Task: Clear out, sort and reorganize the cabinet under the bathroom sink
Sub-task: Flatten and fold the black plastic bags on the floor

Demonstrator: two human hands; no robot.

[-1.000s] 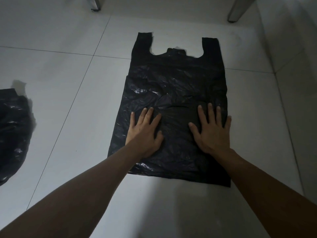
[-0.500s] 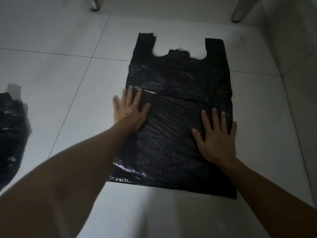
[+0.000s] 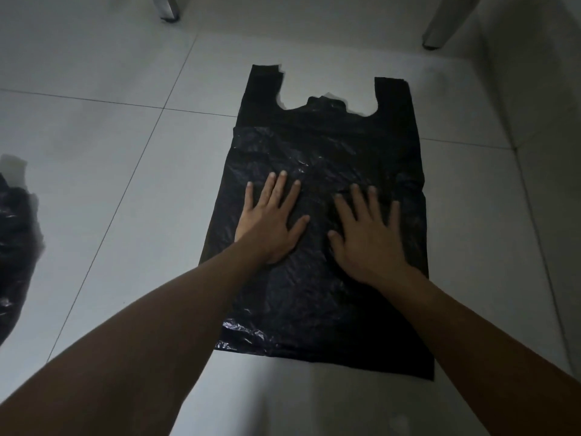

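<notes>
1. A black bag [image 3: 327, 247] is laid flat on the tiled floor [image 3: 125, 171], handles pointing away from the person.
2. The left hand [image 3: 270, 221] is pressed flat on the bag's middle, fingers straight and spread.
3. The right hand [image 3: 367, 234] is pressed flat just beside it, fingers likewise spread.
4. A second bag [image 3: 15, 253] is seen crumpled at the left edge, well apart.
5. Two metal legs [image 3: 446, 20] are seen at the top.
</notes>
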